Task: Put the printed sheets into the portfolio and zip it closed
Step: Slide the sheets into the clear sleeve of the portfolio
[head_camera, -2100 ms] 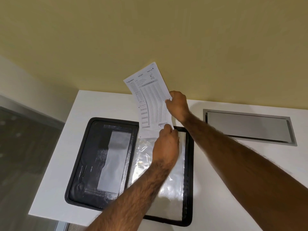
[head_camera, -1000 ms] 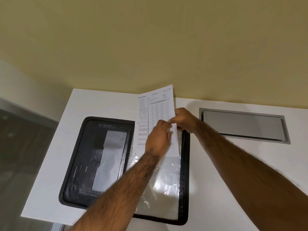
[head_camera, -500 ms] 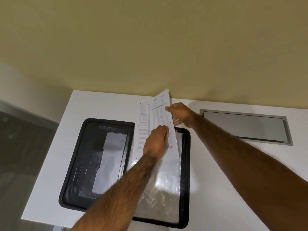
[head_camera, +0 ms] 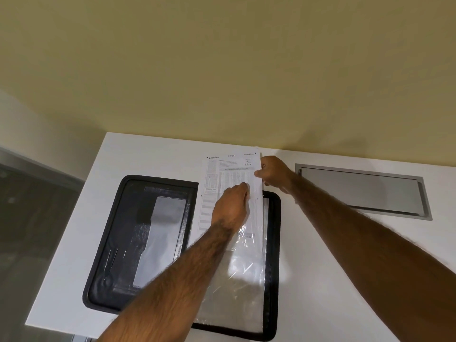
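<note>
White printed sheets (head_camera: 229, 174), lettering unreadable, gripped by curled fingers of left hand (head_camera: 232, 206) and right hand (head_camera: 276, 174).

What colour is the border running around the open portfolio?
Black. The portfolio's border shows best in the head view.

The black portfolio (head_camera: 148, 243) lies open and flat on the white table (head_camera: 148, 154). Its left half has a grey pocket and its right half has a clear plastic sleeve (head_camera: 237, 280). The printed sheets (head_camera: 229, 169), white with small tables, have their near part under this plastic. Their far part sticks out past the portfolio's far edge.
</note>
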A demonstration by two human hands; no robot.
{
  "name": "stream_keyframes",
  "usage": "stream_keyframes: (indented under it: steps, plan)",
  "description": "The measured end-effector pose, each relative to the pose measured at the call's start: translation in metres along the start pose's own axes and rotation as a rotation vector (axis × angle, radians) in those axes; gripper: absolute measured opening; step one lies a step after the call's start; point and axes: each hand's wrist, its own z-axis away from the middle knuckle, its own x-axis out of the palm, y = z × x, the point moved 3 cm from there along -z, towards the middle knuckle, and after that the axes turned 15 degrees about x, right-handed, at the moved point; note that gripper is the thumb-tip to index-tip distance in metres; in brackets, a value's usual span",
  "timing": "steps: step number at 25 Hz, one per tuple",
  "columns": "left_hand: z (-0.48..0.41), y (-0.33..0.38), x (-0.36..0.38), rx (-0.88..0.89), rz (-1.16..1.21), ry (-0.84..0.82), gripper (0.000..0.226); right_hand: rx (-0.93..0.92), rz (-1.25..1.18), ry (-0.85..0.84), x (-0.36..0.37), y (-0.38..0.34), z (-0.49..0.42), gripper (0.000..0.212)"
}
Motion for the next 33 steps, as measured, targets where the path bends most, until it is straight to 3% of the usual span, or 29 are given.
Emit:
stream_keyframes:
  steps: [6,11,14,20,28,33]
  plan:
    - [-0.004,0.000,-0.003,0.013,0.006,0.004,0.016,0.066,0.006,-0.140,0.013,0.026,0.019,0.030]
    - [-0.001,-0.003,0.001,0.021,-0.003,-0.011,0.017,-0.033,-0.049,0.028,-0.004,-0.001,0.001,0.059]
    - [0.000,-0.005,0.004,0.019,0.004,-0.021,0.017,-0.065,0.156,0.052,-0.009,-0.021,-0.018,0.045]
    - [-0.006,-0.011,0.002,0.006,-0.023,-0.037,0.016,-0.118,0.405,-0.004,0.002,-0.024,-0.018,0.048]
    - [-0.021,-0.010,-0.003,0.044,-0.120,-0.040,0.015,-0.075,0.478,-0.183,0.016,-0.004,0.019,0.032]
    - [-0.021,-0.019,0.002,0.054,-0.067,-0.107,0.006,0.032,0.354,-0.258,0.007,0.009,0.028,0.028]
